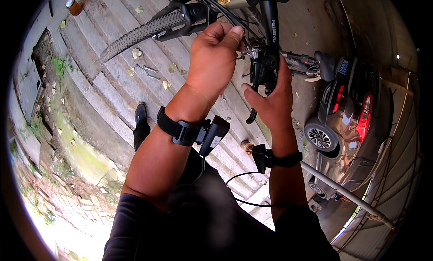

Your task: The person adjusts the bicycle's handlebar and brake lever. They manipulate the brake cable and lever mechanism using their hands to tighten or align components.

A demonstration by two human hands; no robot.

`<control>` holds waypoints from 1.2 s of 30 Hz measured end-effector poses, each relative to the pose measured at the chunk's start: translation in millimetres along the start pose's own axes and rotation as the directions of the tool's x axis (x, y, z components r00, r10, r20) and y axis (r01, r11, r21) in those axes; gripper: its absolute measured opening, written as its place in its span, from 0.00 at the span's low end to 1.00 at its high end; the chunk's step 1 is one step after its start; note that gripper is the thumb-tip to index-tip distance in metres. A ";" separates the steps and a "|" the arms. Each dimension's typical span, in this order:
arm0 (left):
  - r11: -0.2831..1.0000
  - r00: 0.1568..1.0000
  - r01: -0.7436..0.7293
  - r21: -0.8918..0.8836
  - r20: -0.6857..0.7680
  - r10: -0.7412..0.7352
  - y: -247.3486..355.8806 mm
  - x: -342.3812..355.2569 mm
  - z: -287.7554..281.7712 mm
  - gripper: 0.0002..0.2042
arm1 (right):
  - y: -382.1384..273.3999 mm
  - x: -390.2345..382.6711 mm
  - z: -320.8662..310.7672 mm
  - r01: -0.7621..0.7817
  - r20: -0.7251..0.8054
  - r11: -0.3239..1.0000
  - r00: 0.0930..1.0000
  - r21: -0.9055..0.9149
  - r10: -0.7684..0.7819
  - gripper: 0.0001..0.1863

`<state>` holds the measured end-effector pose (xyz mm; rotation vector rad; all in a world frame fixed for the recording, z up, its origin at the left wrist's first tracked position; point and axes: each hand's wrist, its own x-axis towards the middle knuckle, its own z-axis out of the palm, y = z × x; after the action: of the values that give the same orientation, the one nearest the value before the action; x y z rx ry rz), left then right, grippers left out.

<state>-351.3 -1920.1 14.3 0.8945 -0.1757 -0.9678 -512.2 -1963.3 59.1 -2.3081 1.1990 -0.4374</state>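
Observation:
A bicycle's black handlebar (270, 39) runs down the upper middle of the view, with a brake lever (254, 98) and its clamp fixed to it. My right hand (276, 98) is around the lower end of the bar, its fingers mostly hidden behind it and its thumb beside the lever. Just left of the clamp, my left hand (214, 53) is closed in a pinch, thumb against bent fingers. Black cables (221, 9) pass down close to those fingertips. Whatever the pinch holds is hidden. The front tyre (142, 37) points left.
Small metal tools (148, 72) lie on the paved ground among dry leaves. A can (73, 6) stands at the far left, and another round container (246, 146) is near my right wrist. A dark car (345, 121) is parked at the right, beside a pale pole (347, 195).

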 end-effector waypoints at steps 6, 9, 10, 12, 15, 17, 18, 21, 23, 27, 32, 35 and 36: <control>1.000 1.000 0.030 0.010 -0.010 -0.029 -1.2 -7.0 -4.5 0.08 | 1.5 0.5 -1.4 0.046 -0.003 0.995 0.999 -0.087 -0.046 0.56; 0.998 0.998 0.060 -0.003 -0.011 -0.061 -2.7 -12.1 -8.8 0.08 | 5.0 1.2 -1.7 0.056 -0.008 0.993 0.998 -0.103 -0.057 0.56; 0.998 0.998 0.064 -0.003 -0.007 -0.064 -2.5 -13.1 -9.4 0.08 | 5.7 1.8 -1.7 0.050 -0.004 0.994 0.999 -0.098 -0.051 0.57; 0.997 0.997 0.071 -0.004 0.001 -0.071 -1.8 -14.7 -10.0 0.08 | 3.2 1.7 -2.3 0.017 0.009 0.997 1.000 -0.071 -0.017 0.56; 0.996 0.996 0.083 0.045 0.012 -0.084 -2.3 -24.0 -11.3 0.09 | -5.1 0.8 -3.2 -0.034 0.028 0.999 0.999 -0.037 0.035 0.54; 0.996 0.997 0.077 0.049 0.018 -0.077 -6.2 -31.1 -13.0 0.10 | -4.7 0.5 -3.4 -0.027 0.025 0.998 0.999 -0.052 0.028 0.54; 0.996 0.997 0.073 0.052 0.021 -0.074 -7.6 -32.8 -13.6 0.10 | -3.9 0.4 -3.3 -0.020 0.025 0.999 0.999 -0.046 0.021 0.54; 0.993 0.993 0.112 0.039 0.034 -0.113 -7.4 -33.2 -17.9 0.11 | 0.3 1.5 -2.7 0.032 0.019 0.998 0.999 -0.062 -0.031 0.55; 0.992 0.993 0.105 0.069 0.047 -0.108 -9.0 -35.4 -18.0 0.11 | 8.1 2.5 -2.5 0.107 0.008 0.987 0.994 -0.121 -0.107 0.57; 0.983 0.993 0.097 0.155 0.045 -0.106 -9.0 -39.9 -21.4 0.12 | 8.5 1.9 -5.3 0.114 0.026 0.981 0.993 -0.157 -0.111 0.59; 0.979 0.993 0.114 0.169 0.025 -0.120 -4.5 -39.7 -23.6 0.13 | 4.3 -7.1 -16.1 0.109 0.131 0.977 0.988 -0.182 -0.086 0.63; 0.978 0.994 0.095 0.186 0.027 -0.102 -3.9 -39.0 -23.4 0.13 | 7.4 -16.4 -21.1 -0.003 0.152 0.993 0.988 -0.118 0.021 0.64; 0.978 0.994 0.092 0.186 0.033 -0.100 -4.1 -39.4 -22.5 0.13 | 9.7 -17.1 -20.3 -0.025 0.157 0.995 0.987 -0.094 0.040 0.63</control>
<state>-365.6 -1877.6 6.6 1.0601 -0.2634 -1.0739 -538.3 -1959.6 69.4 -2.3474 1.1987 -0.1856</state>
